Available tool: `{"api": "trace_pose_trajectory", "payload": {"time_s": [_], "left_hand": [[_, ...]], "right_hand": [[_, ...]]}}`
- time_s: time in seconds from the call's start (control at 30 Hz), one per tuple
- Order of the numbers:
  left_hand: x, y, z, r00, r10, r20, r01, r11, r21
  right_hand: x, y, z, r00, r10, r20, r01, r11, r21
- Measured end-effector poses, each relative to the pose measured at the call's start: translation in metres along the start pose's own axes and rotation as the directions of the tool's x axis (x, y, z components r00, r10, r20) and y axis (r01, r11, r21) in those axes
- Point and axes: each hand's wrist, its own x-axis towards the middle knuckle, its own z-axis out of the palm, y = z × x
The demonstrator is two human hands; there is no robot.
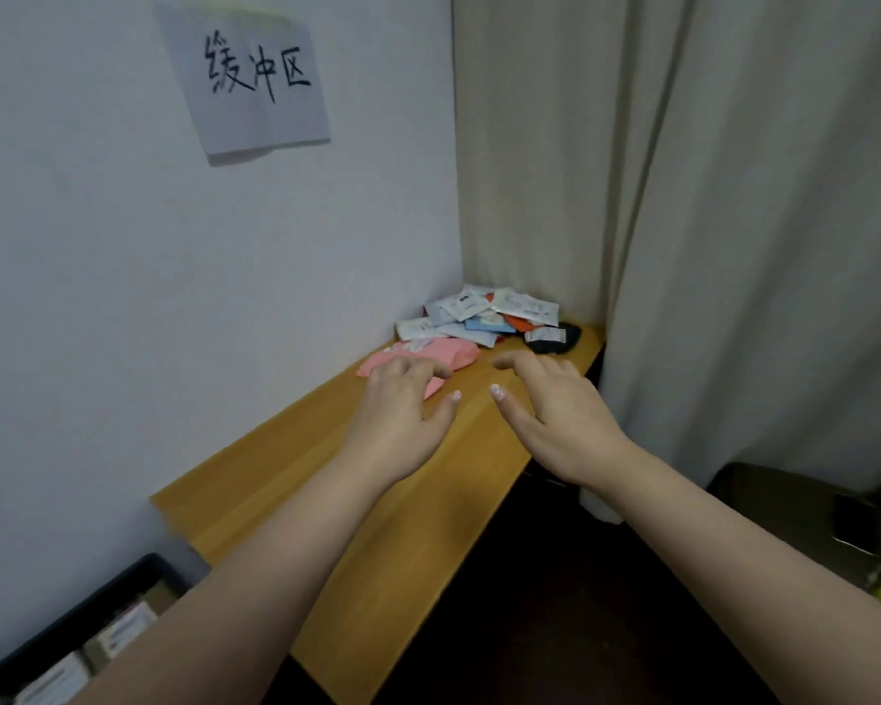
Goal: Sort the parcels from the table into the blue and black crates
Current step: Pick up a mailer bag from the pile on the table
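Note:
A heap of parcels (489, 315) in white, blue, orange and black wrapping lies at the far end of the narrow wooden table (296, 480), in the corner by the wall. A pink parcel (443, 351) lies at the heap's near side. My left hand (403, 414) hovers over the pink parcel's near end with loosely curved fingers and holds nothing. My right hand (550, 409) is stretched out beside it above the table, fingers spread, also empty. A black crate (72, 618) with parcels inside sits at the lower left. No blue crate is in view.
A white wall with a handwritten paper sign (255, 78) runs along the table's left. A beige curtain (708, 221) hangs behind and to the right. Dark objects, among them a phone-like slab (853, 521), lie at the lower right beyond the table's edge.

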Motion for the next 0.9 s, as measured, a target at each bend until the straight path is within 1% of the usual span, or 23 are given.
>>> {"api": "trace_pose_trajectory", "payload": {"time_s": [0.13,0.27,0.6,0.7,0.8,0.9], "left_hand": [[0.044,0.015,0.033,0.999,-0.015,0.046,0.015,1.0,-0.01],[0.089,0.015,0.063,0.997,-0.02,0.075,0.02,1.0,0.001],[0.226,-0.043,0.156,0.984,-0.034,0.173,0.036,0.999,-0.008],[0.273,-0.052,0.187,0.968,-0.04,0.246,0.052,0.998,-0.043],[0.32,-0.052,0.215,0.962,-0.014,0.272,0.034,0.997,-0.07],[0.355,-0.051,0.237,0.948,0.023,0.317,0.009,0.995,-0.1]], "right_hand": [[0.02,0.047,-0.002,0.999,0.038,0.011,-0.038,0.999,0.023],[0.047,0.087,0.008,0.996,0.079,0.04,-0.08,0.996,0.042],[0.165,0.187,0.056,0.98,0.13,0.147,-0.136,0.99,0.028],[0.198,0.219,0.063,0.965,0.182,0.189,-0.188,0.982,0.01],[0.228,0.256,0.065,0.955,0.243,0.169,-0.244,0.97,-0.014],[0.249,0.291,0.071,0.935,0.303,0.186,-0.303,0.952,-0.028]]}}
